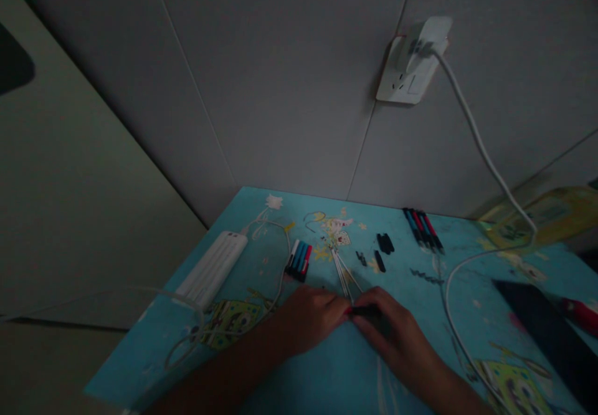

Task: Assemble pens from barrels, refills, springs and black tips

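Observation:
My left hand [315,315] and my right hand [397,334] meet near the front of the table, both closed on a red and black pen [362,311]. The left fingers cover most of its red end, and the right fingers pinch its black part. Just beyond the hands, several thin white pen refills [341,271] fan out on the table. To their left lies a row of pen barrels [299,259] in white, blue and red with black ends. Small black pen parts [385,243], a separate black piece [379,261] and what look like tiny springs [361,258] lie right of the refills.
Several pens [423,229] lie side by side at the back right. A white power strip [212,268] with cables is on the left. A charger [427,35] in the wall socket trails a white cable [481,144] across the table. A dark flat object [546,334] lies far right.

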`<state>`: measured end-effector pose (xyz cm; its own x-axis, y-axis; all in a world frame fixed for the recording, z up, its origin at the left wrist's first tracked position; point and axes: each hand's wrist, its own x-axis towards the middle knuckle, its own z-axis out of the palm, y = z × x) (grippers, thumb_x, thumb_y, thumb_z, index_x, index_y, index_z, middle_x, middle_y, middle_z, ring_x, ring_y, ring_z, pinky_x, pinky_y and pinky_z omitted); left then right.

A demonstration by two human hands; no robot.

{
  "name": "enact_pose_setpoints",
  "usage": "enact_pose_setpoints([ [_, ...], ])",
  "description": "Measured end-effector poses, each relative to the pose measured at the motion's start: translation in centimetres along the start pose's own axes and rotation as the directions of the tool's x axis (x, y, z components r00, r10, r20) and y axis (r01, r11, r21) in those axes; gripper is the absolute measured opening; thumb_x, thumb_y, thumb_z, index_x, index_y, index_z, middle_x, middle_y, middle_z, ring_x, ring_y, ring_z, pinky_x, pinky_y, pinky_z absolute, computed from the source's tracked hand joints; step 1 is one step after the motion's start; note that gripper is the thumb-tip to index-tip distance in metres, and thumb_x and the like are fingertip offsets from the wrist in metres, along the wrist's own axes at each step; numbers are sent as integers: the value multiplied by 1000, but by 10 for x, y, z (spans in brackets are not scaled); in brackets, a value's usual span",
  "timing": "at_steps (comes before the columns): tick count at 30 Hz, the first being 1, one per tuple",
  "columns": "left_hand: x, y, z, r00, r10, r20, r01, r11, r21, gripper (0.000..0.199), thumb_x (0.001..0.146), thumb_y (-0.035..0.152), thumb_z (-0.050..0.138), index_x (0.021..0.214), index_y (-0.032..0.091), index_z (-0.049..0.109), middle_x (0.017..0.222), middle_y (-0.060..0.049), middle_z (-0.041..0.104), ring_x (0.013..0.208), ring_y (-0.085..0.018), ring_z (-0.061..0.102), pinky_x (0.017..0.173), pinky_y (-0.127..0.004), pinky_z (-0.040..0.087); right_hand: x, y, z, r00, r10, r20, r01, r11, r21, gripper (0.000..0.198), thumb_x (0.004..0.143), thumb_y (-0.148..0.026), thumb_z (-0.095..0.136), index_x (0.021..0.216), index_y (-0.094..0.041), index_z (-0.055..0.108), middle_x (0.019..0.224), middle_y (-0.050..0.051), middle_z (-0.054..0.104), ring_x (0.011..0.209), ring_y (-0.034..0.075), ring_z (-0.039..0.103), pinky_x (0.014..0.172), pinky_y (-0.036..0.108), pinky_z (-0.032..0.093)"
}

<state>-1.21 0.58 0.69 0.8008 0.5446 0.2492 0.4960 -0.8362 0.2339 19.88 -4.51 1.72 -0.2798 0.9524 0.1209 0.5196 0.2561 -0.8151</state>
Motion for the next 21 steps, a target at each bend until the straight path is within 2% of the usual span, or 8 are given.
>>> enact_pose_setpoints([
  [4, -1, 0, 3, 1000, 23, -13, -23, 1000, 0, 19, 100, 34, 51, 95, 19, 61, 80, -1, 68, 73, -18, 67, 64, -28, 49, 0, -2, -1, 998, 36, 47, -36, 999, -5, 16, 99, -27, 49, 104, -24, 64, 98, 4, 69, 90, 18, 65, 83, 30, 50],
  [9, -1, -3, 7, 1000, -4, -2, 4, 1000, 0, 16, 99, 32, 53, 93, 19, 61, 78, -1, 66, 71, -18, 66, 61, -28, 46, -1, -4, -1, 1000, -4, -28, 4, 1000, 22, 7, 95, -25, 56, 99, -22, 62, 95, 4, 66, 88, 18, 63, 81, 29, 50],
  [13, 0, -4, 3, 1000, 12, -12, -12, 1000, 25, 15, 98, 32, 54, 94, 20, 61, 78, 0, 64, 71, -18, 64, 60, -28, 45, -1, -7, -2, 999, 40, 21, -41, 998, 56, 16, 99, -28, 50, 107, -23, 63, 101, 4, 69, 94, 18, 65, 86, 31, 50],
  [15, 1, -3, 2, 1000, 13, -13, -12, 1000, 26, 14, 98, 32, 53, 96, 21, 61, 79, 0, 64, 71, -18, 64, 60, -28, 44, -1, -6, -3, 998, 63, 30, -65, 997, 35, 17, 99, -28, 51, 105, -23, 65, 100, 4, 70, 92, 19, 65, 86, 31, 50],
  [21, 2, 1, 1, 998, -54, -24, 52, 997, -64, 14, 97, 34, 57, 100, 21, 58, 81, 1, 68, 74, -17, 67, 64, -28, 46, -3, -2, -1, 998, 49, -43, -48, 999, 9, 7, 93, -23, 60, 98, -21, 63, 95, 3, 67, 88, 18, 64, 81, 28, 50],
])
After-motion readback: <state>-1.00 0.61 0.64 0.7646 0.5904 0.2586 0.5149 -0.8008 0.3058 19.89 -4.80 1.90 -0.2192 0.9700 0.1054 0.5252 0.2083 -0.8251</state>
